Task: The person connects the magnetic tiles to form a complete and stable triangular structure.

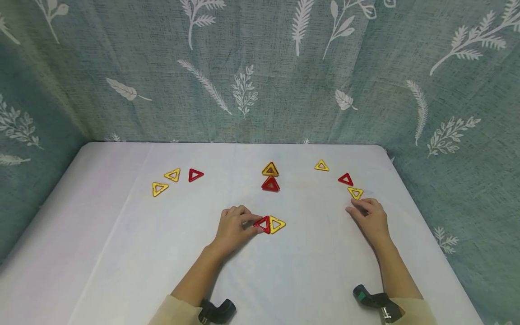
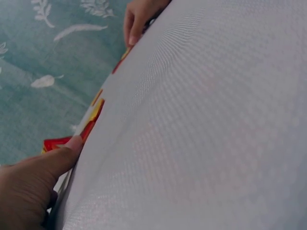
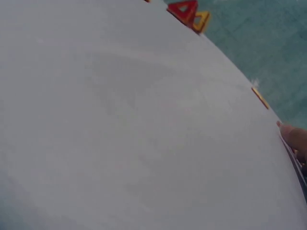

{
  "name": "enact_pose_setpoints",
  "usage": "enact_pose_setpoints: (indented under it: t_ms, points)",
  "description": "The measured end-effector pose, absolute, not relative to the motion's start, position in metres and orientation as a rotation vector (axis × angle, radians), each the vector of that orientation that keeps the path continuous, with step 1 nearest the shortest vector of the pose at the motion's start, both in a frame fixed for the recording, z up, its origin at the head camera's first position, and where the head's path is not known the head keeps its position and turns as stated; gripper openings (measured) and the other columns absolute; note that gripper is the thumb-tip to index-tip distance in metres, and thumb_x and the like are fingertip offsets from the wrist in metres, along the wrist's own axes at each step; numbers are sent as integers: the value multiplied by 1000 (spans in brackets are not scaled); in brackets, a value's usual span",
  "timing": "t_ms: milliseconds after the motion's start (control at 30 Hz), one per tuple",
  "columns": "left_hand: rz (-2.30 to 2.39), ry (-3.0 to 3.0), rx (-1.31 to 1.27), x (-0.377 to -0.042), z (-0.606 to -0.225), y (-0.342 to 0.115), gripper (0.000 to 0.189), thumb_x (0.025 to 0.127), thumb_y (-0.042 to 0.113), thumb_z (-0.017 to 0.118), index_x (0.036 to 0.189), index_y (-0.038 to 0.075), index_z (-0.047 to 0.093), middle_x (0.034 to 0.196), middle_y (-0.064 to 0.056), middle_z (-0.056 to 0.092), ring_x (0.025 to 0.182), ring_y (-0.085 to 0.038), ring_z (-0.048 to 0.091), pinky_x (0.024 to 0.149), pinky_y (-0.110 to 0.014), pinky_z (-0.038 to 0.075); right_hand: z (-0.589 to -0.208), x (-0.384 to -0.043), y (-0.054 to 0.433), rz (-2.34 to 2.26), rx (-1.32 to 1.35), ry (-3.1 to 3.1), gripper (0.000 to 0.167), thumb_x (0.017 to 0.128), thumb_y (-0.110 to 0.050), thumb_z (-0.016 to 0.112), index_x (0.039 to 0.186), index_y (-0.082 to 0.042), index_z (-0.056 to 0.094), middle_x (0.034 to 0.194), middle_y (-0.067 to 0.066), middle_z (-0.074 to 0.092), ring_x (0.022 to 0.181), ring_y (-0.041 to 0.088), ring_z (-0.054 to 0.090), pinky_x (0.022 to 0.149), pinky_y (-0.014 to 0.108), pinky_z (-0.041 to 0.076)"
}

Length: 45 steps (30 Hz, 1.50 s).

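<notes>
Two flat hollow triangles lie side to side mid-table in the head view, a red triangle (image 1: 268,224) and a yellow triangle (image 1: 282,224). My left hand (image 1: 235,228) pinches the red one at its left corner between thumb and index finger. In the left wrist view the left thumb (image 2: 69,149) presses along its edge. Over on the right, my right hand (image 1: 371,221) has its fingertips right at the near corner of another yellow triangle (image 1: 355,189), thumb and index apart. The right wrist view shows only part of that hand (image 3: 295,139).
Behind the pair stand a red stack (image 1: 270,189) and a yellow stack (image 1: 270,174) of triangles. A red triangle (image 1: 346,183) and a yellow one (image 1: 322,169) lie back right. Several more, including a red triangle (image 1: 190,175), lie back left. Patterned green cloth (image 1: 162,90) surrounds the table.
</notes>
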<state>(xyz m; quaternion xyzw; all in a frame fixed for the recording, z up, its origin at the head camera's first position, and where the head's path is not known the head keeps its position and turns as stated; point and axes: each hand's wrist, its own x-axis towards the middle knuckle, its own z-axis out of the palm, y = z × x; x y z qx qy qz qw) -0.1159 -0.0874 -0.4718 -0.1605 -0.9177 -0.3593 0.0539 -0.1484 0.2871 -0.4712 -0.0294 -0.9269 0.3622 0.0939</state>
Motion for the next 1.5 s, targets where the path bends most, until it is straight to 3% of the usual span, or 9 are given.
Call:
enact_pose_setpoints:
  t_ms: [233, 433, 667, 833, 967, 1233, 1500]
  points:
    - [-1101, -2794, -496, -116, -472, -87, 26, 75, 30, 79, 99, 20, 76, 85, 5, 57, 85, -14, 49, 82, -36, 32, -468, -153, 295, 1133, -298, -2731, 51, 88, -23, 68, 130, 3, 54, 122, 21, 45, 118, 36, 44, 99, 48, 38]
    - [-1100, -2756, -532, -116, -473, -88, 24, 74, 26, 81, 96, 20, 76, 82, 7, 55, 83, -13, 49, 84, -40, 32, -468, -165, 299, 1022, -314, -2776, 61, 88, -26, 67, 135, 6, 45, 123, 27, 42, 120, 41, 38, 99, 52, 34]
    - [-1095, -2762, -606, -117, -475, -89, 25, 74, 26, 80, 98, 22, 77, 82, 9, 55, 83, -11, 48, 83, -39, 31, -466, -170, 299, 953, -341, -2810, 54, 87, -30, 67, 129, 2, 54, 119, 27, 42, 113, 42, 39, 87, 51, 33]
    - [-1110, -2743, -637, -119, -474, -88, 25, 75, 25, 80, 99, 21, 76, 82, 8, 55, 83, -12, 48, 84, -39, 32, -465, -167, 300, 925, -247, -2762, 42, 87, -23, 68, 121, 1, 62, 115, 28, 46, 108, 43, 42, 85, 51, 32]
    - [-1105, -2746, -642, -119, -475, -87, 27, 74, 25, 80, 100, 20, 76, 83, 7, 55, 83, -12, 48, 84, -39, 32, -465, -163, 299, 886, -201, -2761, 41, 85, -22, 70, 118, 1, 63, 114, 28, 47, 106, 44, 43, 85, 53, 31]
    - [-1002, -2825, -434, -116, -473, -80, 32, 71, 42, 80, 95, 22, 74, 85, 7, 56, 87, -14, 51, 88, -42, 31, -465, -173, 287, 841, -267, -2813, 50, 87, -35, 67, 127, -6, 59, 117, 26, 47, 110, 43, 44, 90, 54, 29]
    - [-998, -2842, -294, -113, -471, -73, 30, 69, 42, 81, 88, 20, 70, 87, 4, 56, 90, -19, 49, 91, -46, 28, -465, -170, 279, 891, -295, -2788, 46, 85, -32, 70, 121, -4, 63, 112, 25, 50, 107, 41, 45, 89, 52, 29]
